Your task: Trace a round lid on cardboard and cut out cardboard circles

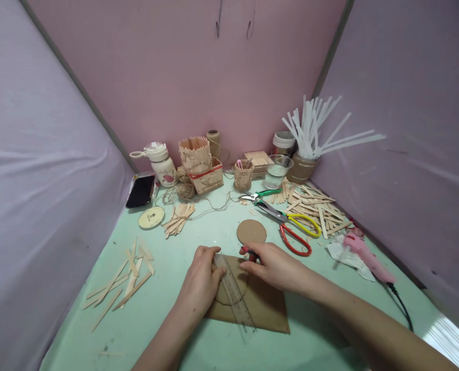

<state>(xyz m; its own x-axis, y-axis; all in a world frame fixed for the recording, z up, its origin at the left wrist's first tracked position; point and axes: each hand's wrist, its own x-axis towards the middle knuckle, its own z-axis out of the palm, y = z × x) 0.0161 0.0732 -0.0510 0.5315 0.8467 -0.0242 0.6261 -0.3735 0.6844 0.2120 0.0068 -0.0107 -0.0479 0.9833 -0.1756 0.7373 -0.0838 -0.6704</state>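
Note:
My left hand [206, 273] presses a clear ruler [235, 294] slantwise onto a piece of brown cardboard [271, 309], thumb on the ruler and fingers at its upper end. A dark circle outline on the cardboard runs beneath the ruler. In my right hand [268, 263], closed at the cardboard's top edge, is a black-and-red pen-like tool [248, 251]; its tip is hidden, so its exact kind does not show. Just beyond the right fingertips lies a round cardboard disc [251, 232].
Red-and-yellow-handled scissors [277, 212] and green-handled pruners [258, 196] lie beyond the disc. To the right are piled craft sticks [314, 206] and a pink glue gun [368, 257]. Loose wood strips [124, 281] lie left. A cup of water [276, 175] stands at the back.

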